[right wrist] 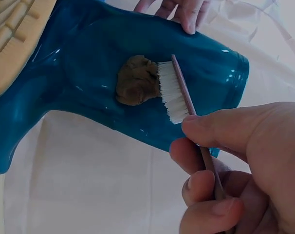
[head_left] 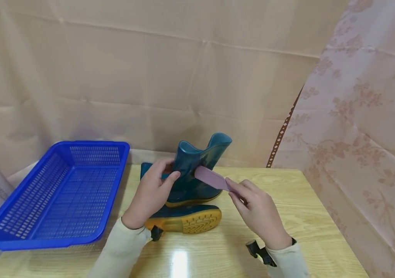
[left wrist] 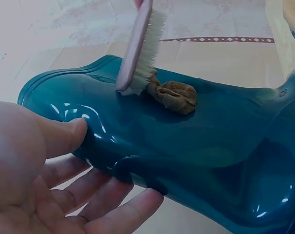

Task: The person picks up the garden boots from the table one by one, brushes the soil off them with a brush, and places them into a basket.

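A dark teal rubber boot (head_left: 187,166) with a yellow sole stands on the table, its shaft opening upward. My left hand (head_left: 151,189) holds the shaft from the left, thumb on the near side and fingers on the other. In my right hand (head_left: 258,210) is the handle of a pinkish-purple brush (head_left: 211,178), pinched between thumb and fingers. The brush's white bristles (right wrist: 171,92) meet the edge of a brown, clay-like lump (right wrist: 137,80) stuck on the shaft. A matching boot (head_left: 201,221) lies on its side in front, patterned yellow sole facing me.
To the left sits a large blue plastic basket (head_left: 55,177) with perforated walls. The light wooden table (head_left: 270,181) ends at a beige cloth (head_left: 197,77) behind and a floral cloth (head_left: 368,146) on the right.
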The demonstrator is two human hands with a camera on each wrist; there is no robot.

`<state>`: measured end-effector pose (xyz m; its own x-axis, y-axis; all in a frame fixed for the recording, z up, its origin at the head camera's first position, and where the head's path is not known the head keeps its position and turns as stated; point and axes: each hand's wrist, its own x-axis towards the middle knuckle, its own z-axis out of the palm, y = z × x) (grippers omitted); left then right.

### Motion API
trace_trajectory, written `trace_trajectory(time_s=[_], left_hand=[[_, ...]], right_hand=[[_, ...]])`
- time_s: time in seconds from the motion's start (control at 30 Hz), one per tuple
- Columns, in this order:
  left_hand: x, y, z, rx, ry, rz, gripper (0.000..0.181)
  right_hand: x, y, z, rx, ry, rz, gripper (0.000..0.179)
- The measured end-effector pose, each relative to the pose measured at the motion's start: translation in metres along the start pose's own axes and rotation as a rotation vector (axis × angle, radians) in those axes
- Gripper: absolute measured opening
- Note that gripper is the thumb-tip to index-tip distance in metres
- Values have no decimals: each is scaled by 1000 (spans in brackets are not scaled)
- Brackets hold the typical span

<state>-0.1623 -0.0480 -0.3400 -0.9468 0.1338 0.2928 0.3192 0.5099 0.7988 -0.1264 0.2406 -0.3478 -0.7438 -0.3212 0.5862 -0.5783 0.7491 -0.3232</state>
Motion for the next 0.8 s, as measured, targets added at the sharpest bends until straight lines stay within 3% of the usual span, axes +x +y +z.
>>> trace_trajectory(time_s=[0.1,0.33,0.67,0.8], left_hand=[[0,-2,1,26,5,35,35],[1,-5,0,46,7,20,35],[0,-5,-1,47,7,12,31],[1,-3,-1,44,4,27,32]], right_hand=[[0,1,-1,-8,-30,35,38],[1,3,-3,6,-106,139,37],[0,1,-5,-34,-84,132,37],[0,1,-4,-21,-59,75,38]])
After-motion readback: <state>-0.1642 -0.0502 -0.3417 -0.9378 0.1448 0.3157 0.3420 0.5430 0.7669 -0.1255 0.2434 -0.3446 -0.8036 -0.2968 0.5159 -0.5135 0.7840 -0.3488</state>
